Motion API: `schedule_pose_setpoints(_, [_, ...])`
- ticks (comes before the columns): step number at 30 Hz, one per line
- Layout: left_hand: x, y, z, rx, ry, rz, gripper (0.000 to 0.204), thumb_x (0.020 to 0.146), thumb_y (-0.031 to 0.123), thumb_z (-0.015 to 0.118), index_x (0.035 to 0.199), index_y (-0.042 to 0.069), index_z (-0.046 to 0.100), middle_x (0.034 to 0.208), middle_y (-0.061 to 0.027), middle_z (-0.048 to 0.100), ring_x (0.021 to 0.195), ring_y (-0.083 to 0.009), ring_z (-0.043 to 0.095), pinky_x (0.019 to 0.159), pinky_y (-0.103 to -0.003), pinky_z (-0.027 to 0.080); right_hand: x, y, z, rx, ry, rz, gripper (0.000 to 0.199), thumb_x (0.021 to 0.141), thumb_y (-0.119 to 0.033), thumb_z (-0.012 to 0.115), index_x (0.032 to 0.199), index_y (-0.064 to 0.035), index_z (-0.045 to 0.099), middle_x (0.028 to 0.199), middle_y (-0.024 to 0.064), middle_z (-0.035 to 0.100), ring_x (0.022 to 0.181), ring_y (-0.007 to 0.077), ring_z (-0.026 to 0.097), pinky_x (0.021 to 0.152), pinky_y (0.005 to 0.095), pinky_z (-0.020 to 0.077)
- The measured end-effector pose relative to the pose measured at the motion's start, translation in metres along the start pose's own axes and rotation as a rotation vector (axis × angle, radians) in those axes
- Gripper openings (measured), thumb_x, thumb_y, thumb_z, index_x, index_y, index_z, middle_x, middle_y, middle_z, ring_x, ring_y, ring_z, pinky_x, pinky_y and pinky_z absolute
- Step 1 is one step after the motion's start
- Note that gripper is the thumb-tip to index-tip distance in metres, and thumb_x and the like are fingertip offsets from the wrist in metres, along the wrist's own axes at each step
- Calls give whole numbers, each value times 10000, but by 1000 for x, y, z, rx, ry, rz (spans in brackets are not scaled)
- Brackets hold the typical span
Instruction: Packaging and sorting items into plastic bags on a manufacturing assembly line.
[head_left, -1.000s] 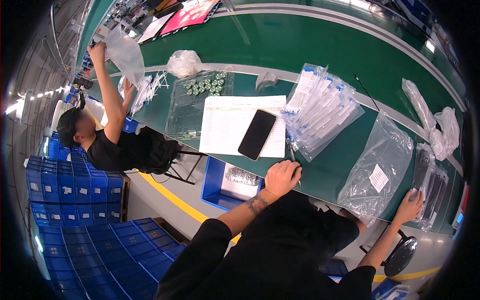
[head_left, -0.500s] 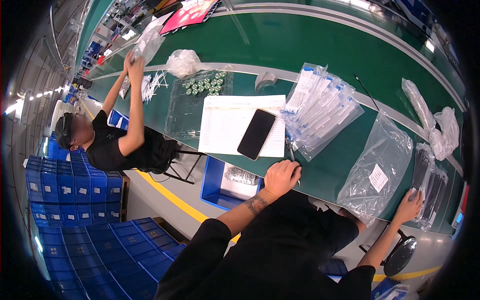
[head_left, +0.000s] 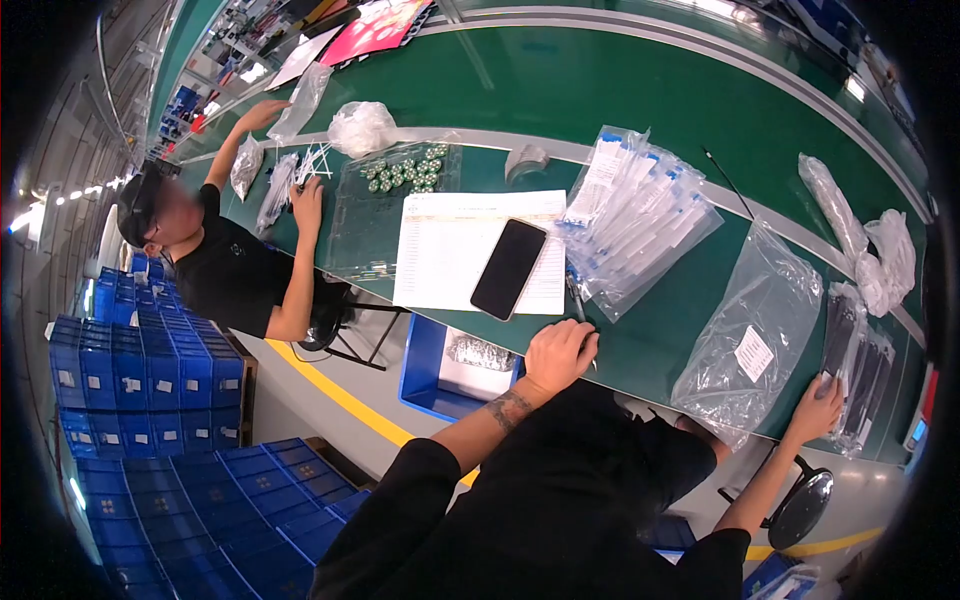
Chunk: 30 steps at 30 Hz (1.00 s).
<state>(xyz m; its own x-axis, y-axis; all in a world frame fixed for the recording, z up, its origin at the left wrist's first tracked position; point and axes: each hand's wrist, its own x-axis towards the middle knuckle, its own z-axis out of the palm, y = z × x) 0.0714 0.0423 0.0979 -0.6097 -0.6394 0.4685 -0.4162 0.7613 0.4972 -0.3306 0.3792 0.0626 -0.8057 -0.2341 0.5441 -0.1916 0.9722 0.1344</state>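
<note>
My left hand (head_left: 558,357) rests at the near table edge with its fingers curled over a slim pen (head_left: 575,295), which shows above and below them. Just beyond lie a black phone (head_left: 509,268) and a printed form (head_left: 430,250). Fanned beside them is a pile of clear packets with blue ends (head_left: 645,215). Over on the right, my right hand (head_left: 817,409) is closed at the edge of a clear bag of dark strips (head_left: 862,375); its fingertips are partly hidden. Between my hands lies a large clear bag (head_left: 752,320) with a white label.
A clear tray (head_left: 350,225) holds several green-and-metal parts (head_left: 410,170). Crumpled plastic (head_left: 362,128) and a tape roll (head_left: 526,162) sit behind. A co-worker (head_left: 235,265) works at left, near white sticks (head_left: 313,160). A blue bin (head_left: 425,375) stands below the table edge.
The co-worker's hands have moved apart: one is lower by the white sticks, the other stays near the clear bag, now laid down. My own hands keep their places.
</note>
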Motion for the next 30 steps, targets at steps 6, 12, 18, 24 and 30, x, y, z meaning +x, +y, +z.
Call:
schedule_pose_setpoints(6, [5, -1, -3, -22, 27, 23, 158, 772, 95, 723, 877, 75, 606, 684, -69, 554, 595, -279, 569, 548, -384, 457, -1, 0, -1, -9, 43, -25, 453, 920, -476, 589, 1239, -160, 655, 1304, -25, 608, 1188, 226, 573, 984, 401, 433])
schedule_pose_setpoints(12, [2, -2, -7, 12, 20, 4, 147, 784, 107, 715, 880, 85, 605, 687, -68, 551, 602, -277, 573, 552, -389, 460, 1, -10, -1, -10, 28, -17, 445, 928, -469, 584, 1231, -151, 657, 1319, 9, 602, 1140, 259, 601, 930, 404, 466])
schedule_pose_setpoints(18, [2, 6, 5, 1, -2, 0, 134, 785, 125, 717, 876, 85, 627, 702, -78, 574, 636, -282, 600, 582, -397, 481, 7, 13, 8, 10, 50, -31, 426, 910, -415, 624, 1215, -119, 660, 1295, 67, 618, 1135, 294, 603, 945, 425, 460])
schedule_pose_setpoints(24, [-9, -3, 16, 60, -69, -24, 122, 782, 147, 692, 878, 72, 700, 842, -105, 686, 735, -298, 656, 652, -429, 519, 1, -25, -44, 259, -31, -39, 364, 780, -227, 681, 1075, -18, 643, 1058, 174, 635, 1000, 364, 602, 883, 458, 457])
schedule_pose_setpoints(30, [-16, -18, 14, -3, -74, -163, 145, 914, 115, 611, 952, -14, 666, 831, -166, 665, 704, -319, 649, 633, -395, 514, 1, -34, -28, 350, 139, 4, 474, 774, -341, 705, 1149, -57, 647, 1272, 151, 570, 1186, 354, 509, 1043, 515, 339])
